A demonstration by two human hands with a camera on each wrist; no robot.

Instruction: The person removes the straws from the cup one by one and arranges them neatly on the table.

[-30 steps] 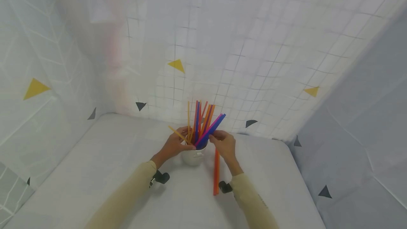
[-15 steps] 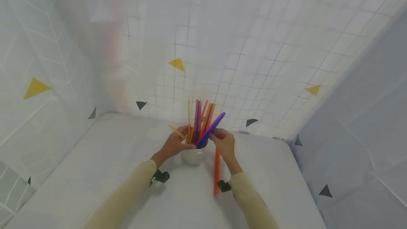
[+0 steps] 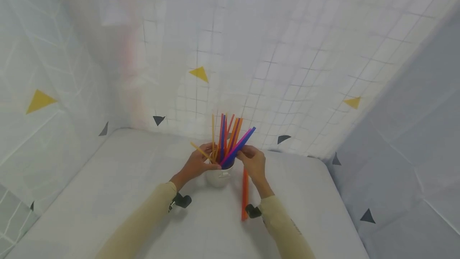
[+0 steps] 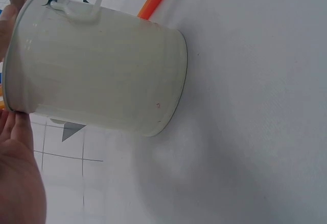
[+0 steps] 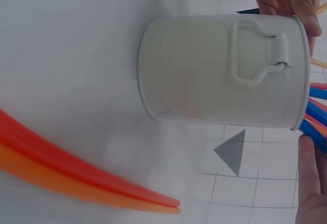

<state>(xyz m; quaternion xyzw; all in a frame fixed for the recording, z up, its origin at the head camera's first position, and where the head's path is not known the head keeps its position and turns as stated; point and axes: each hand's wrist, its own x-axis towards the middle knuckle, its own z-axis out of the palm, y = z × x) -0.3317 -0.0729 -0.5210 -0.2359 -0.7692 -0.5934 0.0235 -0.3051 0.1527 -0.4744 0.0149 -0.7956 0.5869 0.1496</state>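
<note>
A white metal bucket (image 3: pixel 217 178) with small wire handles stands upright on the table, holding several long coloured straws in blue, pink, red, orange and yellow. My left hand (image 3: pixel 195 164) grips the bucket's rim, thumb at the front and fingers around the far side. A yellow straw (image 3: pixel 199 148) leans out over that hand. At the right of the rim, my right hand (image 3: pixel 256 166) pinches a blue straw (image 3: pixel 248 136) that slants out to the right; a pink straw (image 3: pixel 235 147) lies along it. In the right wrist view, a fingertip meets the blue straws (image 5: pixel 313 133) just beyond the rim.
A red straw (image 5: pixel 76 162) and an orange straw (image 5: pixel 76 185) lie side by side on the white table (image 3: pixel 201 227), right of the bucket and beside my right wrist. A white wall sheet (image 3: pixel 251 51) with grid lines and triangles rises close behind.
My right hand has shifted very slightly, and the tip of the blue straw has moved a little. The left hand and bucket hold their place.
</note>
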